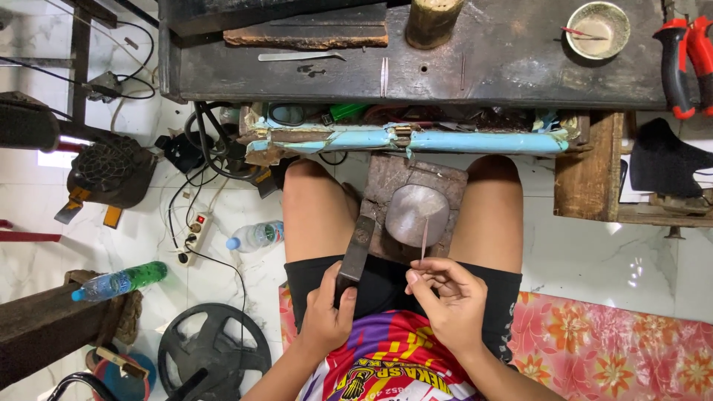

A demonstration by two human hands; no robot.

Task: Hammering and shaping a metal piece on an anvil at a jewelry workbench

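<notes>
Left hand [327, 312] has its grip wrapped tight round the handle of a hammer [357, 249]; the dark head lies against the left edge of a wooden block [397, 177] set btwn the person's bare knees. Handle's lower end is buried in the fist, so its length can't be told. Right hand [449, 297] pinches a thin metal strip [424, 239] w/ a narrow grip, thumb and fingertips at its lower end. Strip stands nearly upright, its top over the round steel anvil [416, 214] sunk in the block; whether the tip touches the anvil face is too fine to make out.

Above the knees a dark table [512, 74] runs across, its front edge padded w/ pale blue wrap [416, 139]. The drawer clutter under it is a jumble, not readable. On the table: a small bowl [598, 30], a wooden post [433, 21] cut off by the top edge, red-handled pliers [687, 59] cut at the right edge.

Floor left: two plastic bottles, a clear one [256, 236] and a green one [122, 281], plus a power strip [194, 236] w/ tangled cables. Forearms cut off at the bottom edge.
</notes>
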